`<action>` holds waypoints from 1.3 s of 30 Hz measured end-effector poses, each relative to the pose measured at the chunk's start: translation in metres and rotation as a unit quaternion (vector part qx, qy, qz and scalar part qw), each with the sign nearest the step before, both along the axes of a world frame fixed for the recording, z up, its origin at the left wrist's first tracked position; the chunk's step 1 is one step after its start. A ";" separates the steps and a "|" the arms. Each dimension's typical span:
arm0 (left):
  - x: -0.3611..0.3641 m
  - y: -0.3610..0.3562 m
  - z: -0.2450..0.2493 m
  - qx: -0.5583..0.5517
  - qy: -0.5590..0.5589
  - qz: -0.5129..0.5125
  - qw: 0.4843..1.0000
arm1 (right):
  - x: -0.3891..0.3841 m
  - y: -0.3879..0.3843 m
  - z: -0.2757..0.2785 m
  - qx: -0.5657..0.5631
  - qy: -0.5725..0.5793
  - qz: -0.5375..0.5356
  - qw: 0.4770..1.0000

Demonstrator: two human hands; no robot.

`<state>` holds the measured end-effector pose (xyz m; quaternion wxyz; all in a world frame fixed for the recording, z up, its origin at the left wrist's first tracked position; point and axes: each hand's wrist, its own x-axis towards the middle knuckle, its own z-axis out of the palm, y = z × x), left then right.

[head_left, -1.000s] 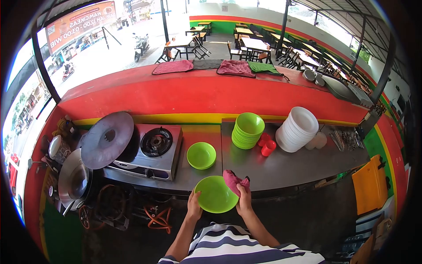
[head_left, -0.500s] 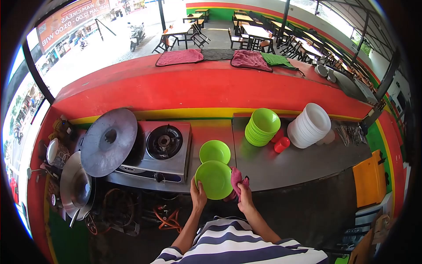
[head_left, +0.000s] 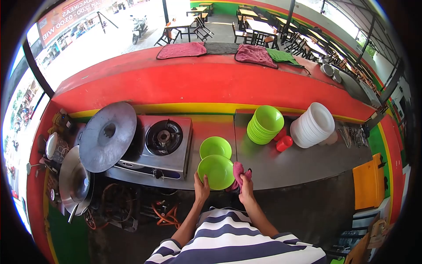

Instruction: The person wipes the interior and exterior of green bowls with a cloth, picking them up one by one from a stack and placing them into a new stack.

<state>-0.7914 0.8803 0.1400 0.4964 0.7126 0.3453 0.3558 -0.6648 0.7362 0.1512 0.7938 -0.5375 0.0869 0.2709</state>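
A green bowl (head_left: 215, 172) is held over the front edge of the steel counter, its inside facing up toward me. My left hand (head_left: 201, 188) grips its left rim, thumb on the inner side. In my right hand (head_left: 247, 190) is a bunched pink cloth (head_left: 240, 172), close against the bowl's right side; part of the cloth hangs below the rim. Just beyond, a second green bowl (head_left: 215, 146) rests on the counter, partly covered by the held one. A tall stack of green bowls (head_left: 265, 125) leans farther back to the right.
Left of the bowls is a gas stove (head_left: 164, 145), with a large metal lid (head_left: 108, 136) and a wok (head_left: 74, 180) beyond it. White bowls (head_left: 312, 126) and a red cup (head_left: 284, 143) stand on the right of the counter (head_left: 299, 165). Folded cloths (head_left: 256, 56) lie on the red ledge.
The view has shifted slightly. The held bowl tilts a little differently and sits slightly higher in view. Both hands keep their hold on the bowl and cloth.
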 end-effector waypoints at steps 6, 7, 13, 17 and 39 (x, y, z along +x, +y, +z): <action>0.026 0.005 -0.019 -0.011 0.008 0.009 1.000 | 0.025 0.015 -0.021 0.017 0.004 -0.026 0.999; 0.030 0.008 -0.021 -0.008 0.016 0.012 1.000 | 0.028 0.017 -0.019 0.016 0.010 -0.029 0.999; 0.047 0.015 -0.024 0.006 0.030 0.030 0.999 | 0.048 0.033 -0.037 0.038 0.020 -0.023 0.999; 0.060 0.024 -0.039 0.014 0.061 0.040 0.997 | 0.063 0.043 -0.045 0.035 0.022 -0.015 0.999; 0.117 0.027 -0.090 -0.030 0.176 0.204 0.963 | 0.160 0.042 -0.013 -0.026 -0.033 0.077 0.996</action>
